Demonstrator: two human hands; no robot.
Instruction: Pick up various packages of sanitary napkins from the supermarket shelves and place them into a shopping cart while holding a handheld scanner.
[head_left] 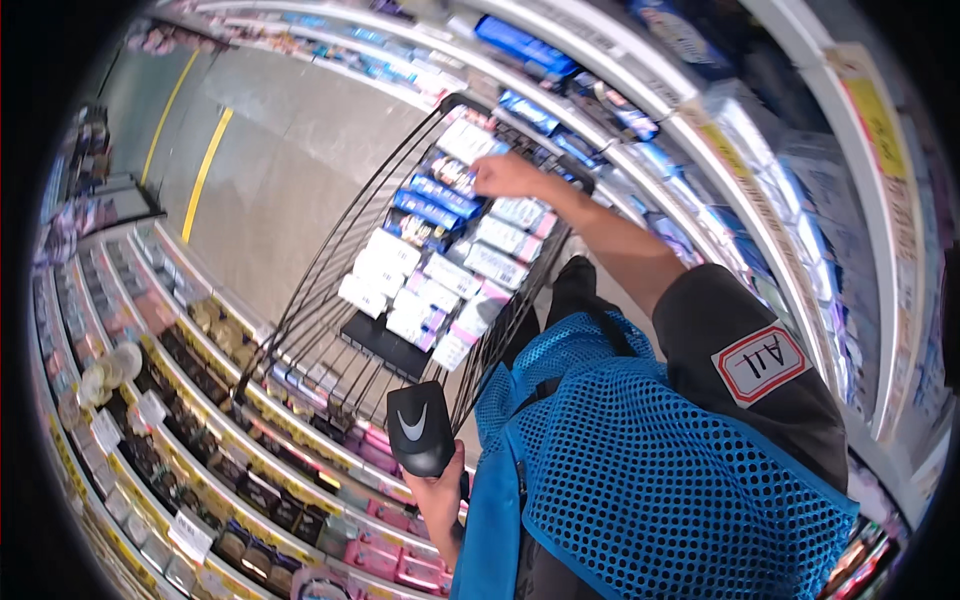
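My left hand (437, 490) is wrapped round the grip of a black handheld barcode scanner (419, 430), whose rounded head carries a silver curved mark. The scanner stands up beside the near side of a black wire shopping cart (330, 235). My right hand (508, 176) reaches into the cart with its fingers curled down at the packages. What lies between those fingers, if anything, is hidden. Just left of them are blue packs (440, 195) and a white box (467, 141). Below lie several white boxes (495, 265), with more white packs (385, 258) toward the cart's left side.
Shelves (690, 120) with blue and white packages run close along my right. Lower left, another shelf unit (220, 400) holds rows of small goods and pink packs (400, 565). A grey floor (290, 120) with yellow lines (207, 175) stretches beyond the cart. A black flat box (385, 345) lies in the cart.
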